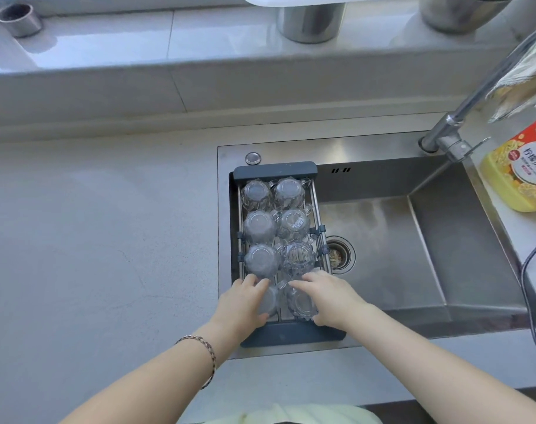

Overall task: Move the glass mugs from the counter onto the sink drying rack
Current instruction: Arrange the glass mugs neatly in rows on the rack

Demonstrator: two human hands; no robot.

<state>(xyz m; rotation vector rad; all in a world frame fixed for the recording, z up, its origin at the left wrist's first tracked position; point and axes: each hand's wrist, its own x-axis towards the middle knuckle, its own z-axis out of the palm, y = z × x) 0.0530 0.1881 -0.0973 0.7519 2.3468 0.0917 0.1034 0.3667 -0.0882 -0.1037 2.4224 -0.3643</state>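
Glass mugs (259,226) sit upside down in two rows on the drying rack (275,171) across the steel sink (428,255). The left hand (242,301) and right hand (327,296) each clasp a nearest-row mug.

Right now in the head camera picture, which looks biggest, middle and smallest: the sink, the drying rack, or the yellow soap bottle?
1. sink, by far the largest.
2. drying rack, spanning the sink's left side front to back.
3. yellow soap bottle, smallest as seen, though the picture's edge cuts it off.
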